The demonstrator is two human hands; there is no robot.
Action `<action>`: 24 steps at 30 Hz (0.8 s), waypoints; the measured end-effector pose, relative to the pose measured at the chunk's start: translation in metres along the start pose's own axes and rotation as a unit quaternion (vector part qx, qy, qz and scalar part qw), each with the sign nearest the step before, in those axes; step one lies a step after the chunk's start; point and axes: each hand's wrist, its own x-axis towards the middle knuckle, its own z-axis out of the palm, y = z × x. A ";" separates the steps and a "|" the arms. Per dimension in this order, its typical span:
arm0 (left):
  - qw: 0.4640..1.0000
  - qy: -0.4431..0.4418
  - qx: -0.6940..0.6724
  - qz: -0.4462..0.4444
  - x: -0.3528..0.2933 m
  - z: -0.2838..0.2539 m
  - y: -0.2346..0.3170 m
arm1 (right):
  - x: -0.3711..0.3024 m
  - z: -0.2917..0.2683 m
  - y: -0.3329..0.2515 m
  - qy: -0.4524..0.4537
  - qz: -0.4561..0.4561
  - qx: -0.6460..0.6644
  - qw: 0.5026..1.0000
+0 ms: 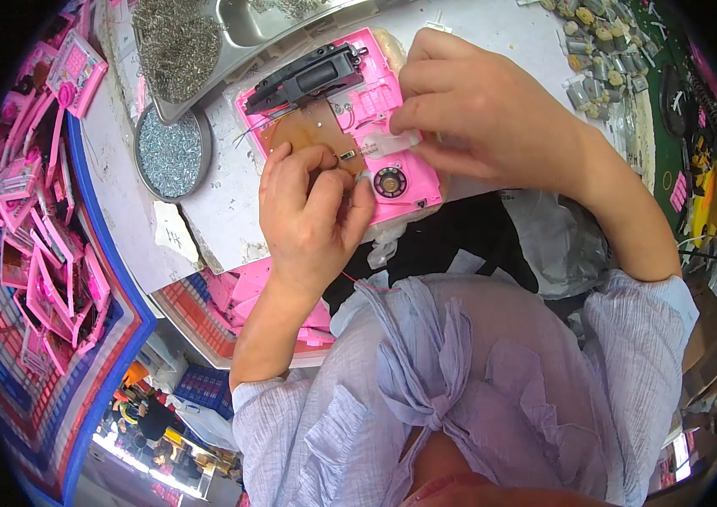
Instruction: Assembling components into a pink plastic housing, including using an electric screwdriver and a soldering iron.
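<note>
A pink plastic housing (367,49) lies on the work surface before me. It carries a black plastic mechanism (316,78), a brown circuit board (308,125) and a round speaker (390,182). Over the board's near left part, my left hand (312,207) rests with curled fingers and its thumb drawn in; whatever they grip is hidden. From the right comes my right hand (494,118), thumb and fingers pinched at the end of a translucent whitish plastic piece (384,145). That piece lies across the housing, just above the speaker. Thin wires stick out beside the board.
A round dish of small screws (172,152) stands left, below a metal tray (244,38) heaped with small metal parts. Small motors (599,68) lie in a pile at far right. Pink housings (54,262) fill a crate at left; a clear plastic bag (557,241) hangs near my right arm.
</note>
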 end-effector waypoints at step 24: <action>0.999 0.025 -0.025 0.034 0.001 0.006 -0.003 | -0.005 0.012 -0.002 0.015 -0.053 -0.071 0.996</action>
